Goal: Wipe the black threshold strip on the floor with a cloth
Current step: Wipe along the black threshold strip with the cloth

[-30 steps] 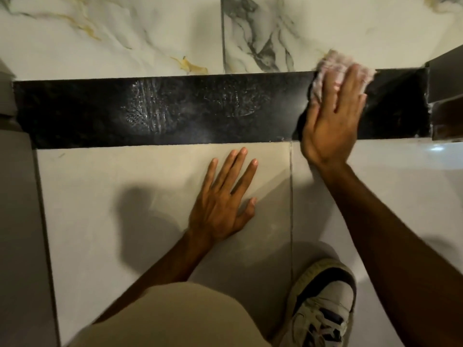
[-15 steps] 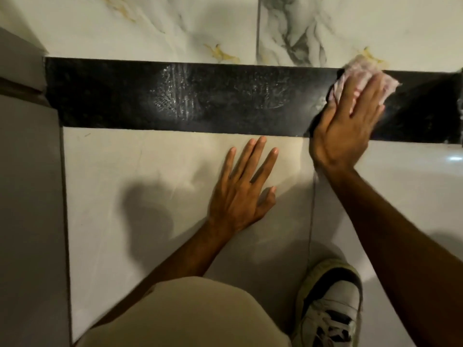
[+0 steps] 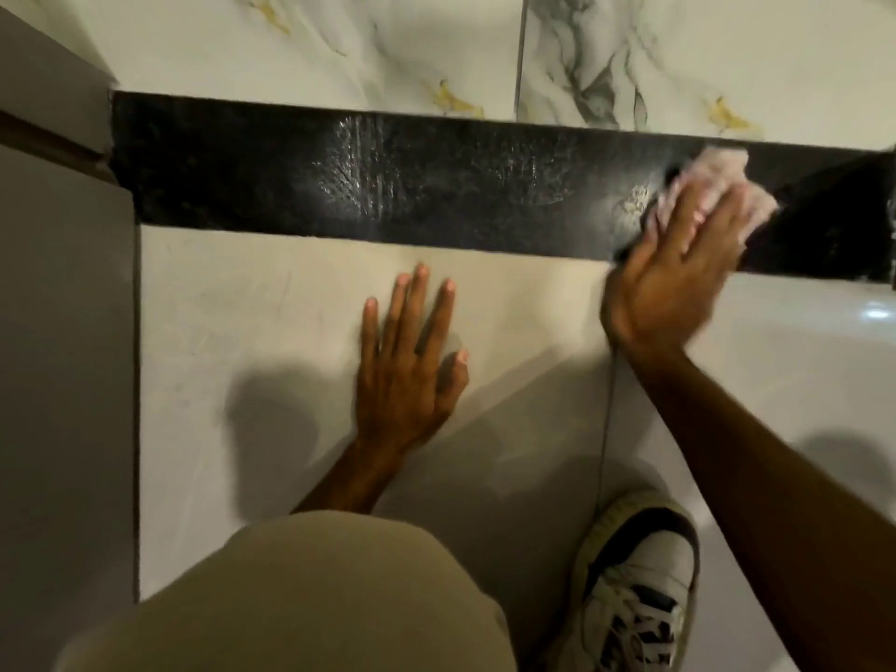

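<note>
Cloth (image 3: 712, 181) is lying on the black threshold strip (image 3: 436, 186), toward the strip's right end, and we are pressing it down with our right hand (image 3: 674, 274). That hand is lying flat with its fingers stretched over the pale, crumpled fabric, the heel of the palm sitting on the strip's near edge; it is blurred, so we cannot tell whether the fingers are gripping the cloth or only pressing on it. Our left hand (image 3: 407, 375) is resting palm-down on the plain tile (image 3: 242, 332) just on the near side of the strip, fingers spread wide and holding nothing. Shiny streaked marks are showing at the middle of the strip. Marbled tile (image 3: 339, 46) is lying on the strip's far side. Our sneaker (image 3: 635, 579) is standing well nearer than the strip, below the right hand.
</note>
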A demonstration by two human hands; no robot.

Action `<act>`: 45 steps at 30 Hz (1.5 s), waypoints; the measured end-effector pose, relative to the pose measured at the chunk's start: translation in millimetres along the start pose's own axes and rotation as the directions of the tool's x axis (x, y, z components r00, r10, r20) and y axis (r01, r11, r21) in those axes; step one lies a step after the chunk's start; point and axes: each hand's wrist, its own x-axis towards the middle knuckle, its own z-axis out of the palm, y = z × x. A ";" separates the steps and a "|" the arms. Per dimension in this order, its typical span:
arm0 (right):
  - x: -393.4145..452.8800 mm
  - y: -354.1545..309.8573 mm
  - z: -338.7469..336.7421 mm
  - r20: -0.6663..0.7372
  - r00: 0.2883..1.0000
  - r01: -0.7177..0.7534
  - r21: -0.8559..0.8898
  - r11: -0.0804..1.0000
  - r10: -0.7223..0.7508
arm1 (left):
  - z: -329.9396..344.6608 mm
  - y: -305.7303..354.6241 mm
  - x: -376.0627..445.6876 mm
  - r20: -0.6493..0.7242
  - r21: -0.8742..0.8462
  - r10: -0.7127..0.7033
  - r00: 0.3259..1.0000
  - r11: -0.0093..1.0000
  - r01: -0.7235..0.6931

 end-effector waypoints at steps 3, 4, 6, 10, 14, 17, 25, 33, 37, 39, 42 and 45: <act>17.5 -56.9 10.6 0.043 0.993 0.105 0.078 0.991 -0.108 | -0.4 5.1 3.7 -0.008 -0.007 -0.047 0.999 0.999 0.047; 15.5 -71.4 11.2 0.081 0.970 0.218 0.118 0.969 -0.228 | -0.3 5.8 4.1 -0.009 -0.013 -0.050 0.999 0.999 0.050; 3.8 -83.1 5.6 0.132 0.872 0.447 0.182 0.876 -0.472 | -0.4 4.7 4.8 -0.013 -0.025 -0.047 0.999 0.999 0.047; -32.2 -35.1 -9.6 0.175 0.743 0.626 0.160 0.763 -0.646 | -2.3 3.6 4.6 -0.023 -0.024 -0.033 0.999 0.999 0.032; -40.2 -1.7 -15.0 0.095 0.851 0.510 0.086 0.856 -0.517 | -4.4 5.3 6.6 -0.016 -0.020 -0.041 0.999 0.999 0.040; -18.8 -32.2 -7.8 0.088 0.929 0.355 0.055 0.933 -0.358 | -2.5 5.9 8.3 -0.031 -0.036 -0.048 0.998 0.998 0.047; -26.5 -111.6 0.9 0.180 0.706 0.656 0.200 0.728 -0.685 | 1.9 4.2 7.2 -0.084 0.018 -0.138 0.987 0.990 0.140; -43.5 -32.3 -15.2 0.156 0.858 0.489 0.036 0.871 -0.488 | -16.3 -30.8 -26.3 -0.095 -0.009 -0.130 0.987 0.992 0.130; -18.6 -116.1 3.7 0.138 0.935 0.304 0.158 0.939 -0.326 | -16.2 -52.0 -32.5 -0.116 -0.006 -0.231 0.966 0.973 0.232; -19.3 -156.7 13.5 0.137 0.901 0.380 0.204 0.902 -0.411 | -14.3 -60.1 -29.5 -0.112 0.003 -0.195 0.974 0.981 0.196; -40.9 -180.9 12.8 0.153 0.745 0.612 0.231 0.756 -0.650 | -15.1 -75.8 -29.8 -0.106 0.010 -0.142 0.984 0.990 0.143; -66.2 -137.0 0.3 0.236 0.543 0.771 0.241 0.590 -0.806 | -16.4 -81.2 -32.8 -0.155 -0.010 -0.224 0.962 0.974 0.225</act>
